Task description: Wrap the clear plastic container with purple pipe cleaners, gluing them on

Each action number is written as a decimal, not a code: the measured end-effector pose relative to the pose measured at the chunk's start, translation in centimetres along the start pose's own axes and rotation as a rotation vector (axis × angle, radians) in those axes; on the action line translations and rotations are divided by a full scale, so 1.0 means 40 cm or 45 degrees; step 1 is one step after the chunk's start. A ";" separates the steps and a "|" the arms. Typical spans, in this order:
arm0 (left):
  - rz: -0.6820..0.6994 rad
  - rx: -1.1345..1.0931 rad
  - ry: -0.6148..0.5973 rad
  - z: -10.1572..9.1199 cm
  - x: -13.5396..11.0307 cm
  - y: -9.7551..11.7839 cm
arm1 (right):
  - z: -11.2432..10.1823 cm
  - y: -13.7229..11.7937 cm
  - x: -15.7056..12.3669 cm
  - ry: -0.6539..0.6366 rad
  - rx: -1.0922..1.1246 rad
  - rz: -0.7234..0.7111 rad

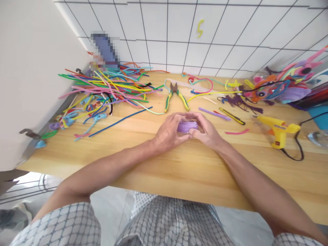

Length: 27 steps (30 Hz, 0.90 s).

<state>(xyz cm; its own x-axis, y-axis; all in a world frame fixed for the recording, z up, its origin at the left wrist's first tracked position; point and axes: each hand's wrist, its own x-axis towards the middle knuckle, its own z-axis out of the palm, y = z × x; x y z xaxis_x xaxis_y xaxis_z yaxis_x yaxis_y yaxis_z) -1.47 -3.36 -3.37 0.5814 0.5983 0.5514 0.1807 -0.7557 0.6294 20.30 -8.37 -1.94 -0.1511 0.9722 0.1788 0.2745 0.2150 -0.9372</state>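
Note:
Both my hands meet over the middle of the wooden table (179, 167). Between them sits a small purple coil of pipe cleaner (187, 126), flat and round. My left hand (169, 133) wraps its fingers round the coil's left side and top. My right hand (207, 131) closes on the coil's right side, thumb pressed against it. Much of the coil is hidden by my fingers.
A big heap of coloured pipe cleaners (107, 89) lies at the back left. Pliers with yellow-green handles (175, 95) lie just behind my hands. A yellow glue gun (278, 131) with a black cord rests at the right, a pipe-cleaner creature (282, 85) behind it. A yellow utility knife (232, 116) lies nearby.

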 end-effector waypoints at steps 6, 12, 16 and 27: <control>0.199 -0.180 -0.050 -0.003 -0.008 -0.025 | 0.012 0.002 -0.010 0.017 0.074 0.010; 0.260 -0.156 -0.040 0.002 -0.017 -0.035 | -0.048 -0.095 -0.024 0.181 -0.221 0.177; 0.199 -0.071 -0.076 -0.006 -0.026 -0.017 | -0.109 -0.130 -0.135 0.332 -0.458 0.365; 0.214 -0.291 -0.037 0.013 -0.028 -0.006 | -0.404 0.073 -0.395 1.487 -0.979 0.585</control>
<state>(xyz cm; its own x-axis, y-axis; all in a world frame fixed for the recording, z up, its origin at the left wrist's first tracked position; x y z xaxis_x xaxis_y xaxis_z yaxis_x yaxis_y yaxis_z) -1.76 -3.99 -4.42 0.6114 0.4589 0.6447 -0.1022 -0.7621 0.6394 38.84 -21.61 -2.65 0.8200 0.4085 0.4009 0.5679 -0.4945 -0.6580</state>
